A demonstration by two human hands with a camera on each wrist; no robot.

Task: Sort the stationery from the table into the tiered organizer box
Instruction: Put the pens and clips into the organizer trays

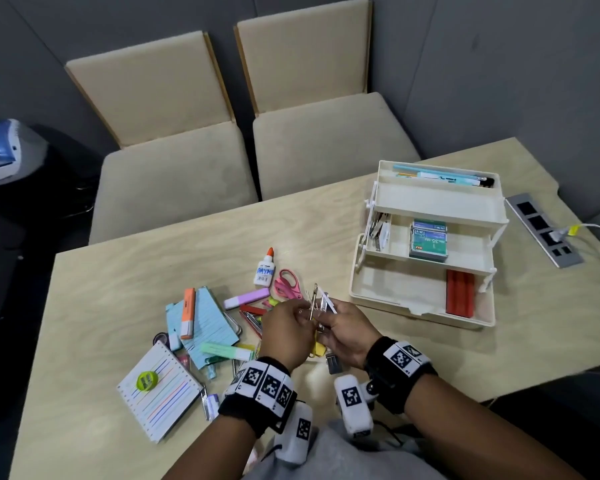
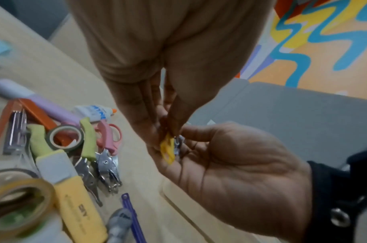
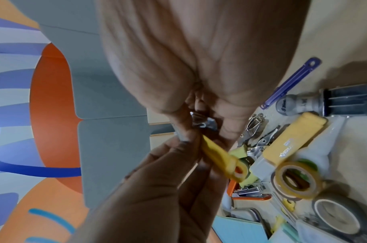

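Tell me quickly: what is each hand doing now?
Left hand: fingers pinch a yellow strip.
Right hand: fingers curled round a bunch of small metal pieces; what they are cannot be told.

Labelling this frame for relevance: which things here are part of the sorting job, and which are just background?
Job:
- left hand and right hand, together holding small clips and a yellow strip
- tiered organizer box
- glue bottle
- pink scissors
- orange highlighter
- striped notepad

Background:
- two chairs
- power strip
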